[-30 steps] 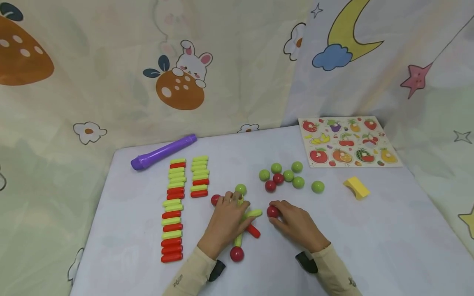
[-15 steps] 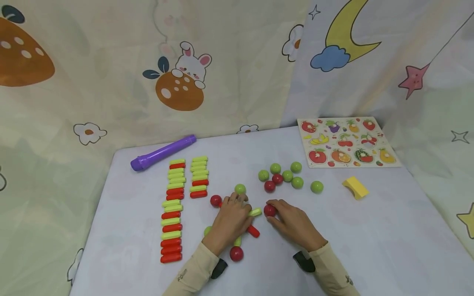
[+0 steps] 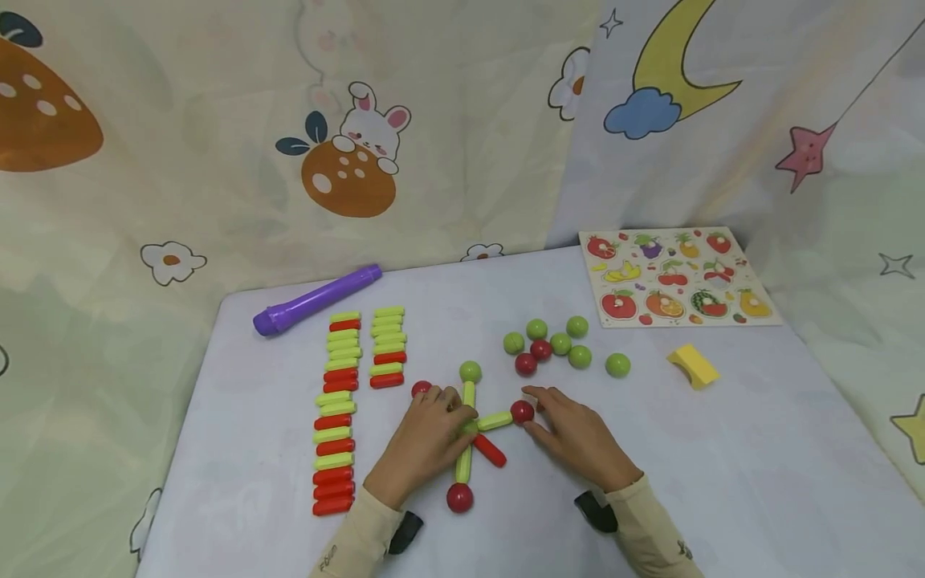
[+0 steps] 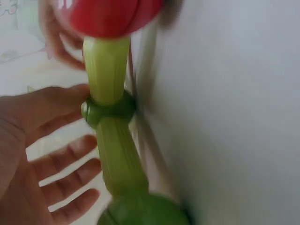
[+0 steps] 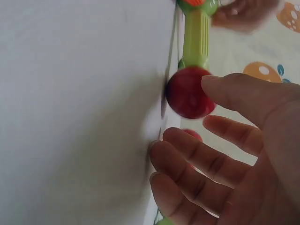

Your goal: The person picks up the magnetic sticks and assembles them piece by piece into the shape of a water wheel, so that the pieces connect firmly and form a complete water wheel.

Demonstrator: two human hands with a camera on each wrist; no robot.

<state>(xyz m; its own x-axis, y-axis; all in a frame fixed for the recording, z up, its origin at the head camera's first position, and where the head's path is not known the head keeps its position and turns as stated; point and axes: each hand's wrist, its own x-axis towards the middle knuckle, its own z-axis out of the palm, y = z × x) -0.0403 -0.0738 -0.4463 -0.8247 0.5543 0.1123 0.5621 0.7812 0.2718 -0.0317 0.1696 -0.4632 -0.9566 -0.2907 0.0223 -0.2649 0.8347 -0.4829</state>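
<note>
Item: red ball (image 3: pixel 522 411), now joined to the green stick (image 3: pixel 495 421) of the stick-and-ball figure mid-table; your right hand (image 3: pixel 578 437) has let go, fingers relaxed beside it, while your left hand (image 3: pixel 422 437) rests open-fingered at the hub.

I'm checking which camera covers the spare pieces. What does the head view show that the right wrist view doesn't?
Only the head view shows the rows of sticks, the loose balls, the purple tube, the fruit puzzle and the left hand. Only the right wrist view shows the right hand's fingers from below, straight. Both show the red ball on a green stick beside the right hand.
</note>
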